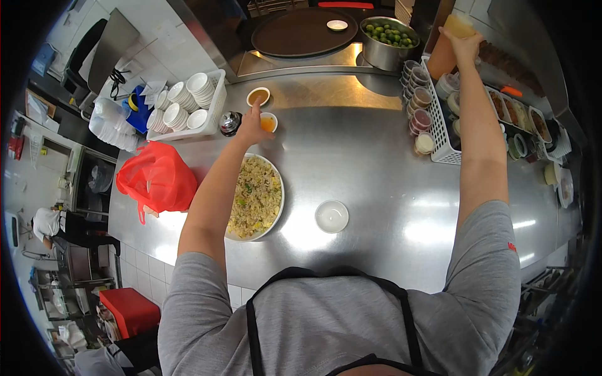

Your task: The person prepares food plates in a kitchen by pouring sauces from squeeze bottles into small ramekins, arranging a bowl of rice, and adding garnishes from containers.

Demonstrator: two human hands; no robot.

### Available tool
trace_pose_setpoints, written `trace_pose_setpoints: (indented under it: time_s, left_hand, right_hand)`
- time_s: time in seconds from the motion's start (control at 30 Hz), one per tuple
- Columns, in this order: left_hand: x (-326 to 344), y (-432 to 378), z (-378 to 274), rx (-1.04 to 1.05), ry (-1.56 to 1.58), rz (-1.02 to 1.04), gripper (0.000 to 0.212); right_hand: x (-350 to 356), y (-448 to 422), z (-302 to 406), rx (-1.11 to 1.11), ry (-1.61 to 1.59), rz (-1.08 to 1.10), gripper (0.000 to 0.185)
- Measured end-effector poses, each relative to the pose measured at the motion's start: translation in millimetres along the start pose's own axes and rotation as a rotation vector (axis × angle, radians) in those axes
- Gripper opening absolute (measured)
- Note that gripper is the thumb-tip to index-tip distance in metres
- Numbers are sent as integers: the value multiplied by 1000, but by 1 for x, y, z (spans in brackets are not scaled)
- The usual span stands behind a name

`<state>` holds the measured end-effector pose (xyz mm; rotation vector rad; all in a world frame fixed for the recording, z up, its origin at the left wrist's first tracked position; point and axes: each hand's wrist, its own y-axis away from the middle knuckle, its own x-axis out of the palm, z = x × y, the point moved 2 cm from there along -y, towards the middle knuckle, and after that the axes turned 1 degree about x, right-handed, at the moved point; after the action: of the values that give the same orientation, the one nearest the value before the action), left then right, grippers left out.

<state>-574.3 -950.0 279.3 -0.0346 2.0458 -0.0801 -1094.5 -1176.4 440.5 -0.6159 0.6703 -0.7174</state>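
My left hand [253, 127] reaches over the counter with thumb and index finger apart. Its index finger overlaps a small white dish of brown sauce [257, 96], and beside the palm is another dish, holding orange sauce [267, 124]. Whether the fingers touch either rim is unclear. At the far right, my right hand [464, 44] grips the top of a tall plastic bottle [442, 58] with orange-brown contents and a pale yellow top. Beneath my left forearm, partly hidden, is a large white plate of fried rice [257, 192]. A bare white bowl [332, 216] rests right of it.
A red plastic bag [157, 177] and a basket of stacked white dishes [218, 94] are on the left, near a metal call bell [230, 123]. Lidded sauce cups [420, 120] line a white basket [437, 117]. Behind are a brown tray [301, 30] and a pot of limes [386, 54].
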Motion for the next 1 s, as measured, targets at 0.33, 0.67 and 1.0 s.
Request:
trace_pose_setpoints:
  time_s: [0.33,0.67,1.0]
  left_hand:
    - [6,-23,49,-236,-85,-97,123]
    - [-3,-19,54,-178,-190,-140,124]
    - [-85,175,28,-206,140,-268,83]
  right_hand:
    - [17,12,-41,98,490,515,91]
    - [-85,278,157,-532,-371,1402,65]
    - [-147,429,140,-410,-131,1485,63]
